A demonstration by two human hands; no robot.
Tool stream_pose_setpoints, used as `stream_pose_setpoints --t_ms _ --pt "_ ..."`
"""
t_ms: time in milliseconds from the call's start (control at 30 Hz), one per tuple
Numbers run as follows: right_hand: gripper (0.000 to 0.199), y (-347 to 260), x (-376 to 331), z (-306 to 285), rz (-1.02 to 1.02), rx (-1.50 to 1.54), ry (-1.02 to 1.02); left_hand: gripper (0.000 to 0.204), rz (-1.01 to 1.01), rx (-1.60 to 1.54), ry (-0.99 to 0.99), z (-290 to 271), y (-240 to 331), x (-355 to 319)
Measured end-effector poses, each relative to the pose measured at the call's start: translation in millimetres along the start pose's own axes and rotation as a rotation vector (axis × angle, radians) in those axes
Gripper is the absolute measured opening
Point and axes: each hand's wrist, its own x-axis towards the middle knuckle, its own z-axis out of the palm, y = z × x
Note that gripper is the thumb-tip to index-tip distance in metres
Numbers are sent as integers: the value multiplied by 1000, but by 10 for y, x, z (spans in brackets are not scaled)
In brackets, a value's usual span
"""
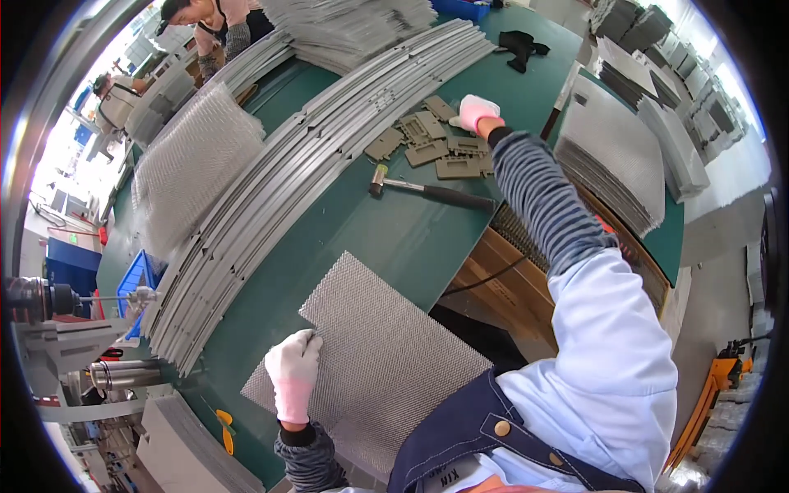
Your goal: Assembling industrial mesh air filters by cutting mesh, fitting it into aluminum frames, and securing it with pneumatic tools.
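A grey metal mesh sheet [386, 353] with a notched edge lies on the green table, its near end against my apron. My left hand [293, 370], in a white and pink glove, grips it beside the notch, thumb and fingers pressed together. Stretched far forward, my gloved right hand [478, 113] is at a loose pile of olive-brown plastic corner pieces [427, 152]. Its fingers are curled; whatever they hold is hidden. A hammer [427, 191] with a dark handle and yellowish head tip lies between the pile and the sheet.
Long grey metal strips [271, 189] curve across the table beyond the sheet. Stacked mesh sheets [612, 152] stand at the right, another stack [197, 164] at the left. A black glove [519, 49] lies far off. One person [215, 25] bends over work across the table.
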Motion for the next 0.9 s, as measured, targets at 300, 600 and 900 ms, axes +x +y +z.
stream_pose_setpoints --t_ms 300,600,900 --pt "31 -190 -70 217 -603 1129 254 63 9 144 86 156 1 76" --pt "35 -2774 -2418 191 -1367 297 -754 61 170 437 218 326 18 -161" --pt "45 -2983 -2723 104 -1344 89 -1013 59 228 248 155 392 -245 -258"
